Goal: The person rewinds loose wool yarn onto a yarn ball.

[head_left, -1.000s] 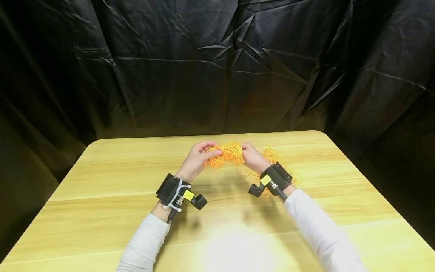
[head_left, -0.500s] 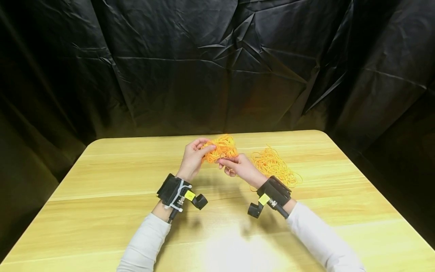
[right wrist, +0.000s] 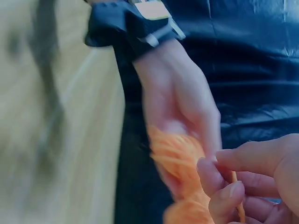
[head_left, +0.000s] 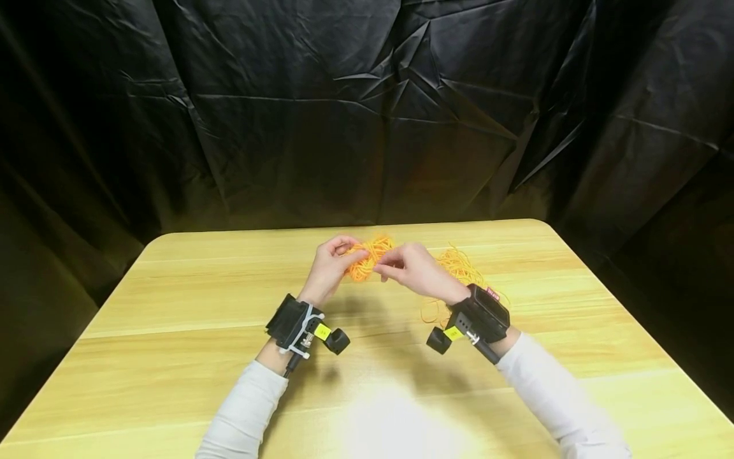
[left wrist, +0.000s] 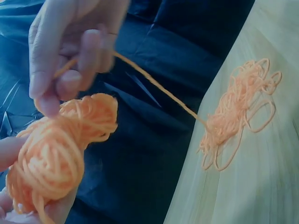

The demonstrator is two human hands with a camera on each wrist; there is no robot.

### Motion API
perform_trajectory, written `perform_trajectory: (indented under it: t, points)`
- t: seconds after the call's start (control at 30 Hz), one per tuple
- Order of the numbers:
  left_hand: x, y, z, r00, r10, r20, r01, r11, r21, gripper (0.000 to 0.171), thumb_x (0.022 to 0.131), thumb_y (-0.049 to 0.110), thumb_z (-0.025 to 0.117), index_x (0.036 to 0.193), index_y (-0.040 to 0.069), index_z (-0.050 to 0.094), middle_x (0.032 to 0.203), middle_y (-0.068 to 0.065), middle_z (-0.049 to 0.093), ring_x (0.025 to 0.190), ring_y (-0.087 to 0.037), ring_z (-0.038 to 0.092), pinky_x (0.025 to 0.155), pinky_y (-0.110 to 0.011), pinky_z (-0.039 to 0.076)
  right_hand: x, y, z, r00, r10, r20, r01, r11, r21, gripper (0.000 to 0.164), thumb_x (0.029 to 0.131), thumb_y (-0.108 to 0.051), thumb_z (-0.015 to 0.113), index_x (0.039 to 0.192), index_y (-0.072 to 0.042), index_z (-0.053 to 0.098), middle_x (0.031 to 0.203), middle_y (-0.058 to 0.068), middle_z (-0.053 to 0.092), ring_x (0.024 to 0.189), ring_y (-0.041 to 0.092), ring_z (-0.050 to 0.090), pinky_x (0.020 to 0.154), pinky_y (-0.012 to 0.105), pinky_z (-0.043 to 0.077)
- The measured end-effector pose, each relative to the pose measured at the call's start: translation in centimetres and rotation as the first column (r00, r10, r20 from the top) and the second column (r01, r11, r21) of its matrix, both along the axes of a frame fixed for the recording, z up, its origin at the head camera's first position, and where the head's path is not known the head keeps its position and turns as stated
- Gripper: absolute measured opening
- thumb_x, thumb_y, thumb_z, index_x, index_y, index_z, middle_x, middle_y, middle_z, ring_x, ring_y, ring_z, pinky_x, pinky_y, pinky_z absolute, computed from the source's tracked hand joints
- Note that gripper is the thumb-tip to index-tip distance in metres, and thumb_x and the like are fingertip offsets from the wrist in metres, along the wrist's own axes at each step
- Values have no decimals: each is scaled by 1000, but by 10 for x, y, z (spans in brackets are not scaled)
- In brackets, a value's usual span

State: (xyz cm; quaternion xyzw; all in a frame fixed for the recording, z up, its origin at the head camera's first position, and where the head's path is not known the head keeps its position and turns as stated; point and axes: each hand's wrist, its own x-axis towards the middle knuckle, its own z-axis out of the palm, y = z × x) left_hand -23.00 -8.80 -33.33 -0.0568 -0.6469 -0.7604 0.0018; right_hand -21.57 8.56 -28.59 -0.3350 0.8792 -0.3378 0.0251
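Observation:
A wound bundle of orange-yellow yarn (head_left: 375, 247), pinched in at its middle, is held above the table by my left hand (head_left: 328, 273). The thumb lies across the bundle's near side, fingers behind. Close by on the right, my right hand (head_left: 423, 273) pinches a single strand (right wrist: 240, 209) of the yarn between thumb and fingers, right beside the bundle. In the left wrist view the strand (left wrist: 159, 85) passes through the right hand (left wrist: 74, 51) and runs down to a loose pile of the same yarn (left wrist: 229, 112) on the table.
The pale wooden table (head_left: 189, 357) reaches back to a hanging black sheet (head_left: 275, 159). Behind the right forearm, part of the loose yarn pile (head_left: 461, 264) is hidden. Both wrists wear black straps with small cameras (head_left: 337, 341).
My right hand went from the bundle's right end to below its front, then up to its right side with the strand. The bundle shifted left, turned, and came back slightly; the left hand keeps its grip.

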Motion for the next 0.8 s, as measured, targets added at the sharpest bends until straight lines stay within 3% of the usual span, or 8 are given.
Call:
perform_trajectory:
  t: [0.13,0.33,0.47,0.57,0.67,0.8]
  points:
    - [2,-1,1,997,-66,31,68,994,-84,27,81,5,64,105,1,52,91,-11,66,70,-13,62,61,-21,52,-9,5,14,999,-3,40,3,1000,-1,13,82,-15,64,88,-5,70,74,2,66,59,14,52,53,23,43]
    - [5,-1,2,982,-189,-7,184,965,-186,36,81,8,63,117,3,56,105,-15,63,77,-14,62,65,-23,51,-29,12,20,977,114,181,-89,986,-139,20,82,-13,63,99,-3,67,90,7,68,66,18,57,63,28,50]
    - [7,-2,4,971,-239,-9,230,943,-242,33,80,8,65,112,1,60,104,-12,64,78,-15,61,67,-23,51,-38,17,14,960,97,262,-41,976,-212,23,83,-16,63,103,-5,66,99,6,67,84,19,60,76,34,50]
    - [8,-2,5,963,-268,9,262,936,-234,31,80,6,65,109,-1,60,98,-9,64,76,-16,60,66,-24,52,-43,19,6,949,55,311,29,966,-257,24,83,-19,62,104,-7,66,99,5,66,84,22,55,74,35,47]
    - [9,-2,5,956,-293,7,291,944,-154,29,81,1,62,109,-5,57,92,-5,64,75,-16,60,65,-24,52,-47,20,-9,919,41,391,110,929,-354,27,84,-18,62,107,-4,64,98,5,66,84,22,53,74,30,45]
    - [7,-1,5,964,-264,-22,264,965,7,25,82,-6,56,107,-9,54,87,-1,64,75,-14,59,64,-21,51,-46,19,-35,838,108,535,223,826,-517,18,88,-6,51,100,-2,64,88,2,64,77,13,59,69,21,49]
